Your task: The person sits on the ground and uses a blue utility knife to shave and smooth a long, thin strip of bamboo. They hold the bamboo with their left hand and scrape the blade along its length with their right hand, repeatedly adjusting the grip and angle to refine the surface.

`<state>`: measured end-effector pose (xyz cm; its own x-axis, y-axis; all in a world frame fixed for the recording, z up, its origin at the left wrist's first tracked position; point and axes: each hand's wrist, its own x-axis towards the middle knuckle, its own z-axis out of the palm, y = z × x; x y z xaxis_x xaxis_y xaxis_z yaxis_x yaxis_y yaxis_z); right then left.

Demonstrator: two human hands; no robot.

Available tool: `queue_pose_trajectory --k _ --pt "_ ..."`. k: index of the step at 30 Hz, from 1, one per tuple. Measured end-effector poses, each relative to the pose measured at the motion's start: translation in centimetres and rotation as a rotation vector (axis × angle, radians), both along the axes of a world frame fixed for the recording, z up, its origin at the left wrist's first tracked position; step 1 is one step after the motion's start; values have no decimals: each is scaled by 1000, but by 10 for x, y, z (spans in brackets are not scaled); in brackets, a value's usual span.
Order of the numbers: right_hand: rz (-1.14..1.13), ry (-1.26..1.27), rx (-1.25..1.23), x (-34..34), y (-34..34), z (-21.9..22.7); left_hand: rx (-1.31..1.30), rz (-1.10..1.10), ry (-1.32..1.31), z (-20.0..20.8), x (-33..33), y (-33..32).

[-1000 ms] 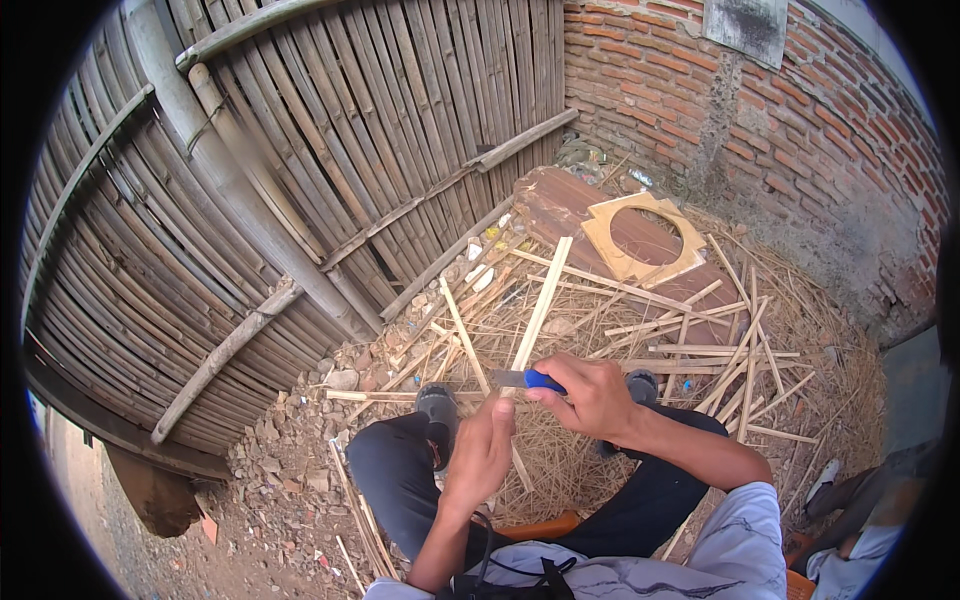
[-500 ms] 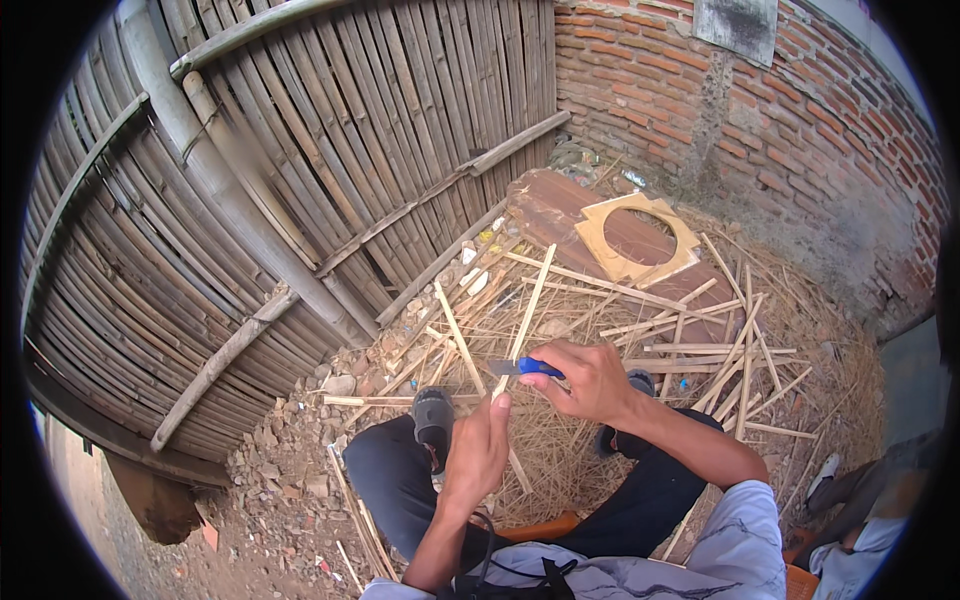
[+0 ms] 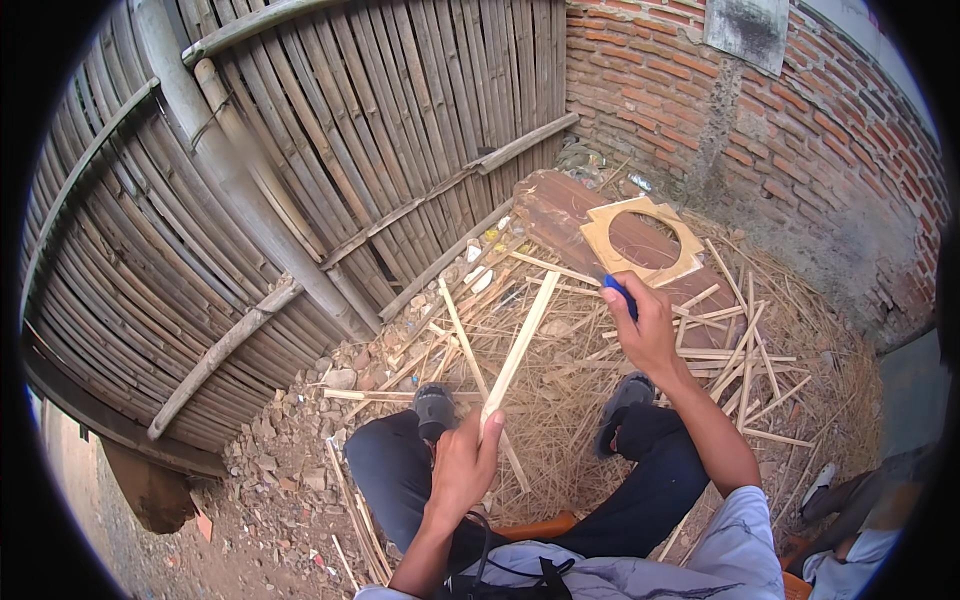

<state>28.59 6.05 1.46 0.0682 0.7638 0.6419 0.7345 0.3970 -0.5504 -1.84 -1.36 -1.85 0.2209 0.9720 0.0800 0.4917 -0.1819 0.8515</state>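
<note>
Head view, right hand (image 3: 645, 322) moved away, knife (image 3: 621, 298) off strip (image 3: 524, 342)

Near, the left hand (image 3: 465, 465) grips a strip (image 3: 524, 345); farther right, the right hand (image 3: 645, 322) holds a blue handle (image 3: 619, 294), beyond 2 shoes (image 3: 433, 408).

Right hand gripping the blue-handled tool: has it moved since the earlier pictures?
Yes: the right hand has moved forward and rightward, nearer the tan notched board with a round hole.
</note>
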Motion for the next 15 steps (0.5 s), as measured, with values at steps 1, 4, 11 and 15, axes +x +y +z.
queue_pose_trajectory --k 1,4,11,15 --pt "56 -34 -8 -13 -6 -3 82 6 4 -4 1 3" --pt "213 -119 -1 -44 -20 -13 38 16 -41 1 10 7" --pt "321 -239 26 -68 -33 -19 80 22 -67 14 19 12" --pt "321 -253 10 -71 -34 -18 80 40 -56 19 22 11"
